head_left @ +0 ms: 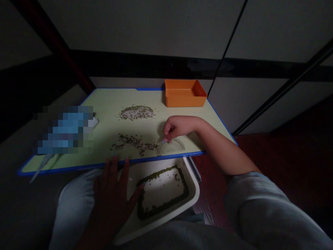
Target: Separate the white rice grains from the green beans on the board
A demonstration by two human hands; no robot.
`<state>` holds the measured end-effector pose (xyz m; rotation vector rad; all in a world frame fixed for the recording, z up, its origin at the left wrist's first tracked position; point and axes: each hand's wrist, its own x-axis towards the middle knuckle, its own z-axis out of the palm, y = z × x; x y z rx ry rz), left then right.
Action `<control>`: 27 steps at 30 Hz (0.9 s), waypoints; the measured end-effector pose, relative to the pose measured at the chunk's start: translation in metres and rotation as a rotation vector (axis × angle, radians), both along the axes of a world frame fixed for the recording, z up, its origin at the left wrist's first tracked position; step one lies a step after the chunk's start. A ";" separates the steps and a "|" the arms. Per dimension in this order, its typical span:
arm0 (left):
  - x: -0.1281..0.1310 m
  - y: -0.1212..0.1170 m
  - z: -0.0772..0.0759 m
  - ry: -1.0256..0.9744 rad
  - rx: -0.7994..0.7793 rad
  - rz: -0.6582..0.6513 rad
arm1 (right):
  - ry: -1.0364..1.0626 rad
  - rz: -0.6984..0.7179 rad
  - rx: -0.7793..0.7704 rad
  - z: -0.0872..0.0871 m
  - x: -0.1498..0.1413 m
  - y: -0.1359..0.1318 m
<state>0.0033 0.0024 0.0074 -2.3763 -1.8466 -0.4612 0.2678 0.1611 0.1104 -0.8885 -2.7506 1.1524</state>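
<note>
My right hand (179,127) is closed, its fingertips pinching a clear semicircular protractor (171,148) that lies near the front edge of the pale yellow board (99,128). Just left of the protractor is a scattered patch of small dark seeds or grains (134,143). A denser pile of the same kind (137,112), mixed with paler bits, lies farther back. My left hand (111,194) holds nothing; its fingers are spread at the board's front edge, beside a white basin (194,194). Inside the basin, greenish grains (186,185) line the edges of the floor.
At the board's back right corner stands an orange open box (186,100). A blurred-out blue object (67,128) rests on the left side of the board. Behind the board rise pale panels (145,27) with a dark band. Reddish-brown floor (260,152) shows at right.
</note>
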 end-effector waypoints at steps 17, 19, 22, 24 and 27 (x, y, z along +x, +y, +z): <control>0.000 0.001 0.000 0.003 -0.003 0.007 | 0.040 0.002 -0.028 0.003 0.001 -0.001; 0.001 0.001 -0.001 0.003 -0.004 0.006 | 0.047 0.008 -0.025 0.002 -0.001 -0.002; 0.000 0.002 -0.002 0.006 -0.004 0.002 | 0.044 0.009 -0.005 0.000 -0.005 -0.004; -0.001 0.002 -0.003 0.007 -0.008 0.001 | 0.027 0.006 0.024 -0.001 -0.007 -0.006; -0.001 0.001 -0.002 0.004 -0.014 0.008 | -0.010 -0.005 0.079 0.000 -0.008 -0.006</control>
